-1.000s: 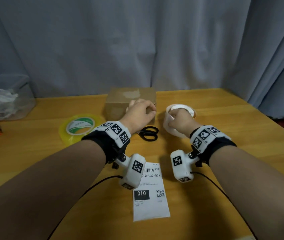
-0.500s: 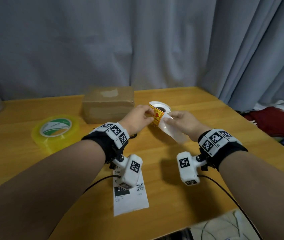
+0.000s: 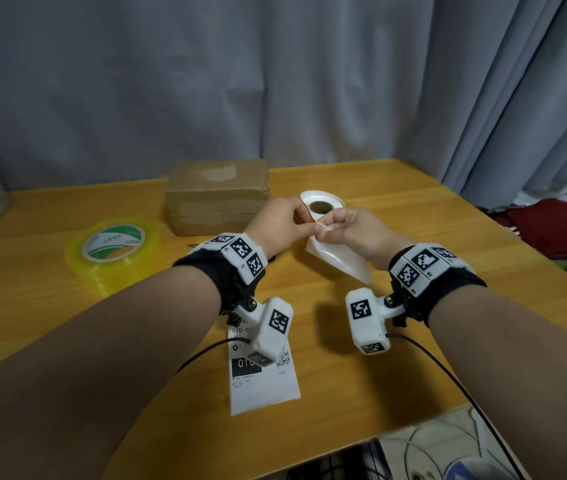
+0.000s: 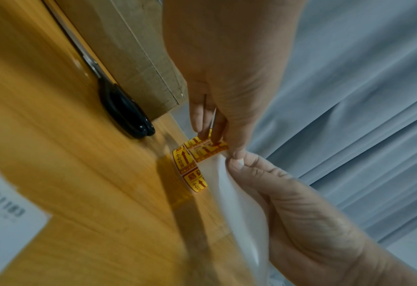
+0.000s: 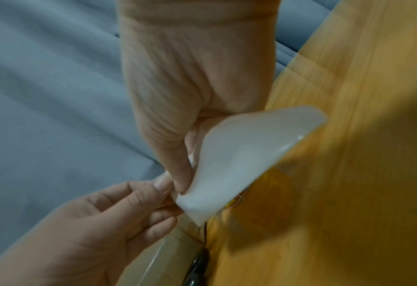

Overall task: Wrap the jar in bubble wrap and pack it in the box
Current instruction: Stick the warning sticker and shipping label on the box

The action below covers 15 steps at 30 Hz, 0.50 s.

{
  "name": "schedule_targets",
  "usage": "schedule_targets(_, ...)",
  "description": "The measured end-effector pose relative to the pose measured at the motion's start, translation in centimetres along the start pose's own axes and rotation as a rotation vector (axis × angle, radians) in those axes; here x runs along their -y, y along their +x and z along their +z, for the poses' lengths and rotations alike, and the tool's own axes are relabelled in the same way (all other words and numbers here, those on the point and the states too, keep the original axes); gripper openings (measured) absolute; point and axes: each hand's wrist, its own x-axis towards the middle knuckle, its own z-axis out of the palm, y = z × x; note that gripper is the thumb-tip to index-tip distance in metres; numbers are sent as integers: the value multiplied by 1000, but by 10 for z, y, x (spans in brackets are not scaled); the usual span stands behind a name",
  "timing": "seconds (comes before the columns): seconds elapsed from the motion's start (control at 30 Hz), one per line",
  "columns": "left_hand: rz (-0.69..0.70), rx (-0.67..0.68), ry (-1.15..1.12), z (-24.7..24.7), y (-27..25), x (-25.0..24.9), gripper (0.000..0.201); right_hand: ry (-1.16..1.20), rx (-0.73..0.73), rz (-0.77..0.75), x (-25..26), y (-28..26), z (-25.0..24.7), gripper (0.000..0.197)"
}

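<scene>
Dim, soft light from above; faint shadows under the wrists on the table (image 3: pixel 413 216). Wrist views smear; edges bend.

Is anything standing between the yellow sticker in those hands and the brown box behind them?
Nothing visible blocks the way. The left hand pinches the yellow sticker, the right hand its white backing strip, just in front of the closed box. Only the scissors lie flat along the box's foot.
</scene>
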Motion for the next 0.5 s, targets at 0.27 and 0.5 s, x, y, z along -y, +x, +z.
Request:
schedule_targets(0.27,14,-37,-27,1,-1,7,17,13,-10,20,2,2,3,12)
schedule_targets(0.5,2,-42,-38,0,0,9,15,-10,-7,25,5,4,4,17)
